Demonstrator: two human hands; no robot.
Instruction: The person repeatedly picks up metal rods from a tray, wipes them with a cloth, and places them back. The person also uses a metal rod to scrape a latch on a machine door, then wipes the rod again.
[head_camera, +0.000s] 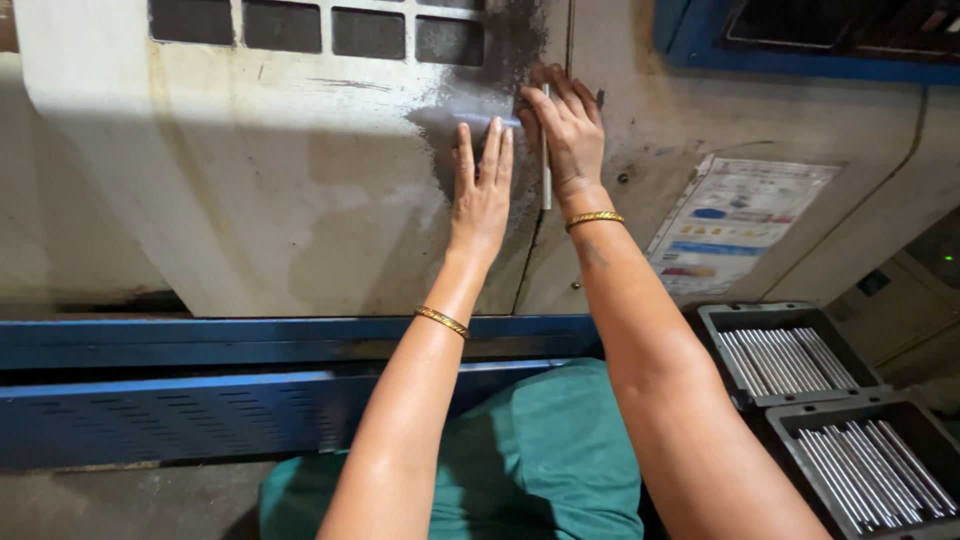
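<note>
A green cloth (540, 460) is closest, low in the view, with two bare arms going up over it. Each wrist has a gold bangle.

The left hand (482, 190) lies flat on the big white door (280, 200) of a machine. Its fingers (492, 150) are straight and close together, pressed on the door next to a dark, dirty patch. The right hand (565, 125) is just beside it, a bit higher. Its fingers (550, 95) curl around the thin metal handle (546, 180) that runs up and down at the door's right edge. The two hands are almost touching.

Right of the handle is a seam, then another white panel with a paper sticker (735, 225) on it. The door has lots of bare room to the left. Dark window slots (300, 25) sit along its top. Under the door runs a blue rail (250, 340), with a blue vent panel (180, 415) below that.

Low on the right sit two grey trays (790, 315), one touching the next. Both are full of shiny metal rods (785, 360) lying side by side.
</note>
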